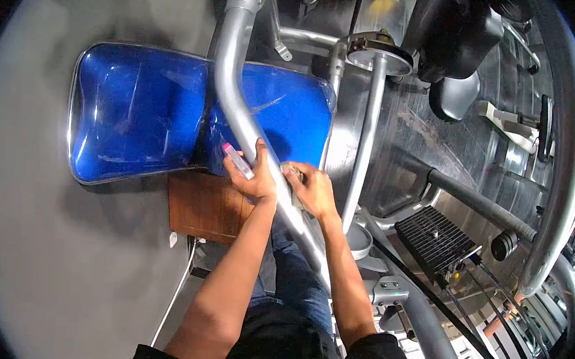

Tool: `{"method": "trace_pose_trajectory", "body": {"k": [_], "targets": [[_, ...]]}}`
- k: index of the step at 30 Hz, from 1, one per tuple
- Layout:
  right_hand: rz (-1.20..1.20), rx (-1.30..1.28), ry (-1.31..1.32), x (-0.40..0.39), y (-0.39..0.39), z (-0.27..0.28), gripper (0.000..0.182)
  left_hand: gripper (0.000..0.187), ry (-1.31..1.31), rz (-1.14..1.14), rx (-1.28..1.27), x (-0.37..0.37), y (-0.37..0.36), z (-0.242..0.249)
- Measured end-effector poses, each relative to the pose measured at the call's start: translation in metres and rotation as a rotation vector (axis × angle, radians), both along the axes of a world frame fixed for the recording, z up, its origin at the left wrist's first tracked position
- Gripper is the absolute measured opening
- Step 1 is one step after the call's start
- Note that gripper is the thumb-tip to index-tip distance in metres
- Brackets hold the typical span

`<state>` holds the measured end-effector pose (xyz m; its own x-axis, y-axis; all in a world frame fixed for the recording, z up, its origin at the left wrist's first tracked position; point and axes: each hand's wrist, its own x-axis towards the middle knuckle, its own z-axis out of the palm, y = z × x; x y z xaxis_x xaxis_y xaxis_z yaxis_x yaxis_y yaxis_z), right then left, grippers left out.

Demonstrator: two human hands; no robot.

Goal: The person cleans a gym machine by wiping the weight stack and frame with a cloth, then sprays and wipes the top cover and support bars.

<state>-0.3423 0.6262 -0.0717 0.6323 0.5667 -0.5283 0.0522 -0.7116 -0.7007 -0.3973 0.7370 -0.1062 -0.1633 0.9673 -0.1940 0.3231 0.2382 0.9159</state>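
Note:
A thick silver tube (245,118) of a gym machine's frame slants between my two hands. In my left hand (258,182) is a small clear bottle (240,162) with a pink cap, held against the palm, while the thumb lies along the tube. My right hand (315,194) has its fingers closed around a crumpled greyish cloth (292,173) at the tube's other side. Most of the cloth is hidden by the fingers.
Behind the tube is a blue chair (140,108) covered in clear plastic, near a brown wooden box (206,206). A thinner silver bar (367,139) rises at my right. Farther right are a ribbed black pedal (438,239), black pads (453,97) and a large curved tube (568,136).

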Motion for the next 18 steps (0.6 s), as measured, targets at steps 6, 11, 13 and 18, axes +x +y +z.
{"method": "trace_pose_trajectory", "body": {"k": [6, 11, 13, 18], "targets": [[0.083, 0.218, -0.117, -0.025, -0.044, 0.019, 0.026, 0.048, -0.068, -0.009, 0.008, -0.001, 0.000, -0.001], [0.120, 0.119, -0.111, -0.043, -0.078, 0.047, 0.033, 0.050, -0.061, -0.011, 0.049, -0.004, 0.000, -0.018], [0.122, 0.115, -0.265, -0.048, -0.069, 0.042, 0.030, 0.051, -0.058, -0.015, 0.051, -0.006, 0.000, -0.027], [0.168, 0.142, -0.511, -0.027, 0.001, 0.030, 0.023, 0.060, -0.115, -0.105, 0.010, -0.011, 0.002, -0.015]]}}
